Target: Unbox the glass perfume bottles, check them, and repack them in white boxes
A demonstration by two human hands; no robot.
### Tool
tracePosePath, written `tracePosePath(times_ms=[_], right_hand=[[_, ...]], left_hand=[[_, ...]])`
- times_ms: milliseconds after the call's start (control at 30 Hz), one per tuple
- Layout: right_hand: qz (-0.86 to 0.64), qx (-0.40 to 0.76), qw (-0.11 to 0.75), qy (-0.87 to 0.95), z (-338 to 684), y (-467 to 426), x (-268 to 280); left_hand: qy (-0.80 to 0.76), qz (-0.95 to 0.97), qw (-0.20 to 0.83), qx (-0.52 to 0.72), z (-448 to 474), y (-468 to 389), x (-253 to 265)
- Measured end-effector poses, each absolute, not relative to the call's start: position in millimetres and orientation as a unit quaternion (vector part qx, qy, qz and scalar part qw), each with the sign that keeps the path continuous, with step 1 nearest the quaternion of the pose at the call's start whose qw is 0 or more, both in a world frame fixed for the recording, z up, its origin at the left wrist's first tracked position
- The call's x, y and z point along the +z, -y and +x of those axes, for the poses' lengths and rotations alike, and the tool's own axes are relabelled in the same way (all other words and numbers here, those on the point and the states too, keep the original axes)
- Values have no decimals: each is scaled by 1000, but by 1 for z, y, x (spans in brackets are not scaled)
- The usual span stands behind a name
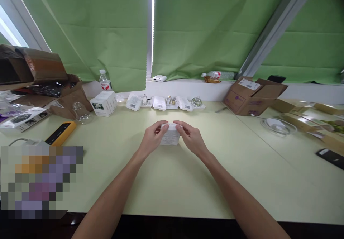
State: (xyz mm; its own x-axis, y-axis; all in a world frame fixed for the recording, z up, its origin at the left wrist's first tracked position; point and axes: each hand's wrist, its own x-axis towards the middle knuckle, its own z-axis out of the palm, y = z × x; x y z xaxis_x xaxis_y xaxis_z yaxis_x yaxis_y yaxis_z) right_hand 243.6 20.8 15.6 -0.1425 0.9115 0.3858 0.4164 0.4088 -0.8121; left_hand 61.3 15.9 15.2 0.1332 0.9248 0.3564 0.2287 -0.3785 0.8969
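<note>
A small white box (170, 137) with fine printed text on its near side stands upright on the pale table, midway between my hands. My left hand (155, 135) grips its upper left corner, thumb on the near face and fingers bent over the top. On the upper right corner, my right hand (189, 135) has the same kind of hold. The fingertips of both hands almost meet along the top edge. Behind the box, a row of opened white boxes (159, 103) stands with small glass bottles, among them a round glass bottle (196, 101).
At the left are white cartons (104, 103), a clear glass jar (82, 113), an orange-and-black power strip (61, 133) and brown cardboard boxes (66, 99). A cardboard box (249, 95), a coiled white cable (278, 126) and a black phone (331, 157) lie to the right.
</note>
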Motion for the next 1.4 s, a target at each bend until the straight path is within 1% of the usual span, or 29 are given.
tracePosePath(times_ms=[300, 533, 633, 800, 900, 1233, 1400], right_hand=[[-473, 258, 454, 710, 244, -19, 17], [-438, 164, 451, 761, 252, -26, 12], [-433, 166, 454, 761, 254, -28, 11], [-429, 146, 458, 765, 252, -26, 13], [-418, 137, 465, 768, 251, -24, 14], [-420, 166, 455, 767, 252, -22, 19], [-400, 145, 457, 781, 254, -22, 19]], left_hand=[[-429, 661, 362, 497, 61, -15, 15], [-437, 665, 353, 492, 61, -14, 13], [-437, 671, 336, 496, 60, -16, 11], [-410, 703, 273, 513, 58, -17, 11], [-404, 712, 251, 517, 57, -17, 12], [-416, 699, 272, 514, 57, -17, 15], [-399, 721, 249, 508, 54, -20, 12]])
